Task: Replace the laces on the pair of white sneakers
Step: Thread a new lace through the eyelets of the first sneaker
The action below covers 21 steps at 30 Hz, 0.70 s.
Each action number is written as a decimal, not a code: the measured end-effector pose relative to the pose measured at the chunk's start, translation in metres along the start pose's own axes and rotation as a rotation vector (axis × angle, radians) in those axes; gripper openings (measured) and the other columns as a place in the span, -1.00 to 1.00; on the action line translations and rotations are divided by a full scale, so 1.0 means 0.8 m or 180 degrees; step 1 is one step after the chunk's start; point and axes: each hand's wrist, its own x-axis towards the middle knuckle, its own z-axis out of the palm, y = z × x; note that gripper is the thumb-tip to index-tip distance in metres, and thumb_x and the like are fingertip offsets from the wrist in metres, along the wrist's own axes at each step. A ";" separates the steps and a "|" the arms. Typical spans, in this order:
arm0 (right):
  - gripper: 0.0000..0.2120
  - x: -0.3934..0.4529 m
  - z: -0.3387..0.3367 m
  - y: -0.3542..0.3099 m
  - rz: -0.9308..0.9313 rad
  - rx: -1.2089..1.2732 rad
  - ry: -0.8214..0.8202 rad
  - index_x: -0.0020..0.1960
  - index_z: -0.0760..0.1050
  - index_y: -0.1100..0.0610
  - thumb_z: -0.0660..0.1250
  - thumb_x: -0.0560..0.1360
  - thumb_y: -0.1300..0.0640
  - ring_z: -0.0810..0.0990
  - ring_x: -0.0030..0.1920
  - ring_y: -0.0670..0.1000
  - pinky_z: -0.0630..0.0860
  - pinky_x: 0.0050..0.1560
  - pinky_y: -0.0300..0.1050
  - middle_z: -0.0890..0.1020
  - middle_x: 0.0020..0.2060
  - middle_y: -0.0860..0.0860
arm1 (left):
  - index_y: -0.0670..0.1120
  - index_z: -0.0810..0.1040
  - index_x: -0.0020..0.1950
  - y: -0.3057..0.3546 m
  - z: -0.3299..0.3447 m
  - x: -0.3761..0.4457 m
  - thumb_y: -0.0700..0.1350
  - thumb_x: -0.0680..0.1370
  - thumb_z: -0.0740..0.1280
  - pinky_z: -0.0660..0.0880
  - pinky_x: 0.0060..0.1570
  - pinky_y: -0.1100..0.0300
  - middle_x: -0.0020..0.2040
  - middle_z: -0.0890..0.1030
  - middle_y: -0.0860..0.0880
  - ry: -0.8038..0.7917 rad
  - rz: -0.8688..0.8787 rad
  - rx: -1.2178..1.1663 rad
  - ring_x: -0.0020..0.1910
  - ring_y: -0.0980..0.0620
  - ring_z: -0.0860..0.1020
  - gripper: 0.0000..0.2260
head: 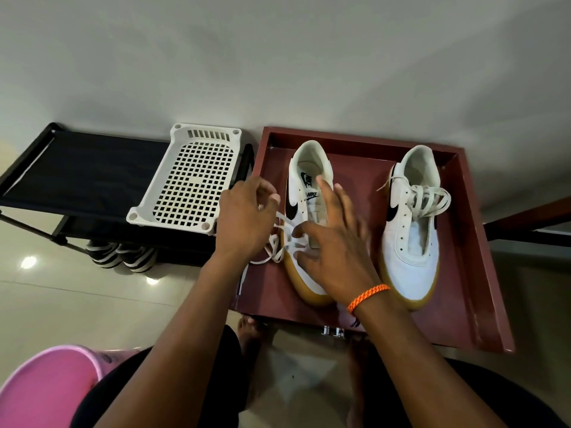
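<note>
On the red tray (469,242), the left hand (244,217) has its grip closed on the lace (285,227) of the left sneaker (304,211); the right hand (336,242) is spread open on the shoe. A hard pull may drag the lace fully out of the eyelets.

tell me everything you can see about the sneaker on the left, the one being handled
The left sneaker is white with a black swoosh, a printed tongue label and a gum-coloured sole. It stands upright on the maroon tray, toe toward the person. Its white lace is threaded only through the lower eyelets and trails off to the left. The right hand rests over its toe; the left hand pinches the lace.
</note>
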 end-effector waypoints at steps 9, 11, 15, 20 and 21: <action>-0.87 0.007 -0.009 -0.006 0.0102 -0.0193 0.1111 0.06 0.70 -0.03 0.43 0.53 0.09 0.50 0.23 0.14 0.36 0.12 0.10 0.56 0.23 -0.01 | -0.02 0.68 0.14 0.016 0.012 -0.011 -0.24 0.73 0.21 0.58 0.10 0.12 0.01 0.73 0.07 -0.1086 0.0204 -0.1016 0.06 0.13 0.68 -0.74; -0.83 0.010 -0.014 0.004 0.0014 0.0078 0.1402 0.12 0.71 0.04 0.38 0.59 0.13 0.56 -0.02 0.12 0.43 -0.05 0.12 0.56 -0.04 0.00 | 0.01 0.67 0.20 0.020 0.014 -0.014 -0.21 0.73 0.18 0.61 0.24 -0.16 0.05 0.74 -0.04 -0.1363 0.0177 -0.1087 0.13 -0.03 0.70 -0.72; -0.87 0.014 -0.031 0.017 0.0240 0.0824 0.2033 0.11 0.71 0.18 0.39 0.64 0.23 0.64 -0.10 0.04 0.56 -0.06 -0.09 0.67 -0.10 0.03 | -0.15 0.62 0.29 0.030 0.005 -0.017 -0.26 0.78 0.11 0.59 0.24 -0.18 -0.06 0.72 -0.25 -0.1537 0.0075 -0.1491 0.05 -0.15 0.71 -0.71; -0.87 0.022 -0.044 0.041 0.1145 0.1986 0.2689 0.06 0.74 0.14 0.42 0.63 0.15 0.69 -0.09 -0.06 0.61 0.00 -0.09 0.74 -0.11 0.01 | -0.25 0.58 0.32 0.038 -0.014 -0.014 -0.20 0.78 0.12 0.51 -0.12 0.23 -0.15 0.63 -0.26 -0.1267 -0.0026 -0.2450 -0.16 -0.03 0.61 -0.72; -0.87 0.023 -0.044 0.047 0.1318 0.2185 0.2755 0.05 0.75 0.11 0.42 0.63 0.13 0.67 -0.14 -0.05 0.62 -0.04 -0.06 0.73 -0.15 0.01 | -0.24 0.57 0.32 0.039 -0.018 -0.012 -0.16 0.78 0.13 0.51 -0.12 0.17 -0.15 0.62 -0.24 -0.1228 -0.0090 -0.2737 -0.16 -0.07 0.60 -0.72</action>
